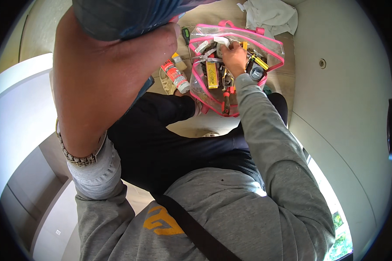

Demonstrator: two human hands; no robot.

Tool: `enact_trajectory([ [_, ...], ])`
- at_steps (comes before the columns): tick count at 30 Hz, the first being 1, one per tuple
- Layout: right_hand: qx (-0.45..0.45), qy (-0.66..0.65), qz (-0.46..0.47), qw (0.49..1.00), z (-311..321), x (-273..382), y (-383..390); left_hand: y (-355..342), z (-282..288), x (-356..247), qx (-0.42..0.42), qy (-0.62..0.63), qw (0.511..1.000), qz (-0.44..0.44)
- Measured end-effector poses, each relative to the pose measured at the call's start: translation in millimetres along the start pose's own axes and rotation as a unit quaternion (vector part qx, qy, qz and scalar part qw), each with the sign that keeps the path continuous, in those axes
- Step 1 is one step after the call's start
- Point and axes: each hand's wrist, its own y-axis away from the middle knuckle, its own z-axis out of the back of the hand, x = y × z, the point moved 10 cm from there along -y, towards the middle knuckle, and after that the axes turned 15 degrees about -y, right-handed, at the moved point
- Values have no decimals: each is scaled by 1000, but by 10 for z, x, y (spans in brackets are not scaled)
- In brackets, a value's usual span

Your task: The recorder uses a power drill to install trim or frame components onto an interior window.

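Right hand (234, 58) reached down into a clear, pink-trimmed bag (272, 47) on the floor, fingers bent beside a white piece (222, 41) near the bag's far edge; whether they were grasping it, I could not tell. Left hand (113, 82) was raised close to the camera against a dark blue thing (122, 17), its grip equally unclear.

Silver pliers (204, 57) lay toward the bag's left edge, a red-handled tool (226, 104) by its near edge. Reaching in well probably called for fingertips kept clear of metal points, a straight upward lift, and the bag's soft rim held open.

Print showed on a yellow box (212, 75) inside the bag and on a red-and-white tube (175, 76) outside its left edge, beside a paintbrush (179, 61). An orange emblem (163, 221) marked the grey sweatshirt (231, 209).
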Motion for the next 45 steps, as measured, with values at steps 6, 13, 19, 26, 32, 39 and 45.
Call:
enact_trajectory([
  [6, -8, 36, 102, 994, 1107, -676, -415, -26, 6, -20, 59, -27, 998, -12],
  [13, 66, 143, 204, 966, 1427, 443, 76, 22, -15, -118, 1, -118, 993, -26],
  [19, 258, 115, 396, 874, -622, 918, 534, -117, -42, -9, 15, -30, 999, -40],
  [26, 234, 279, 302, 881, -532, 745, 499, -60, -59, 178, 59, 71, 995, 46],
  [32, 252, 154, 343, 892, -34, 442, 808, -89, -61, 144, 93, 160, 978, 92],
  [39, 283, 71, 294, 910, 66, 130, 1349, -111, -121, 1, 85, 92, 991, -53],
  [45, 326, 154, 221, 906, -41, 410, 721, -92, -168, 172, 113, 92, 989, 18],
])
